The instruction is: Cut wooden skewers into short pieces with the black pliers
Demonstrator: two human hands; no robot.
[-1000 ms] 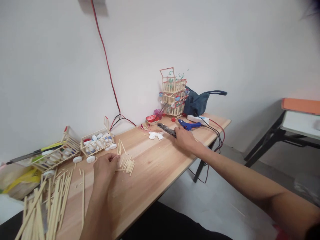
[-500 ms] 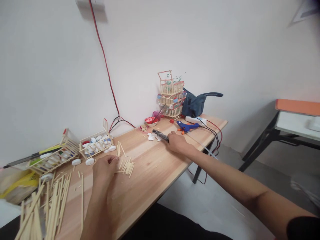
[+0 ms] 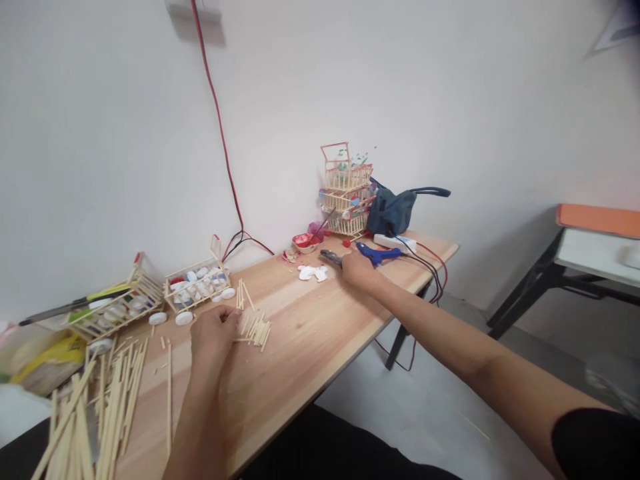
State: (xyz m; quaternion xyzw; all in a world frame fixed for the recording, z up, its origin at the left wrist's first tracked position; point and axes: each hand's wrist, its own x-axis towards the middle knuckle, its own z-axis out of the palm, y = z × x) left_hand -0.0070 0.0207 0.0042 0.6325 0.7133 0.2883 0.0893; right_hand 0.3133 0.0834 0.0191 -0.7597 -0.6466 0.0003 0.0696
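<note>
My right hand (image 3: 359, 268) is closed around a pair of dark metal pliers (image 3: 330, 257), whose jaws point left near the blue glue gun (image 3: 376, 253). A white paper-like scrap (image 3: 313, 273) lies in front of the jaws. My left hand (image 3: 214, 328) rests low over the wooden table with thumb and fingers pinched together. What it pinches, if anything, is too small to make out. Beside its fingertips lies a small pile of short cut wooden sticks (image 3: 260, 331), with a few longer pieces (image 3: 241, 295) behind it.
Long sticks (image 3: 117, 400) are heaped at the left. Two stick-built carts (image 3: 197, 287) with bottle caps and small bottles stand along the wall. Farther back are stacked stick baskets (image 3: 347, 190), a red-stained bowl (image 3: 305, 242), a blue bag (image 3: 393, 210) and a power strip (image 3: 395, 243) with cables.
My right hand has drawn the pliers to the right, away from the white scrap and closer to the glue gun. My left hand stays pinched beside the short sticks. The view has shifted slightly.
</note>
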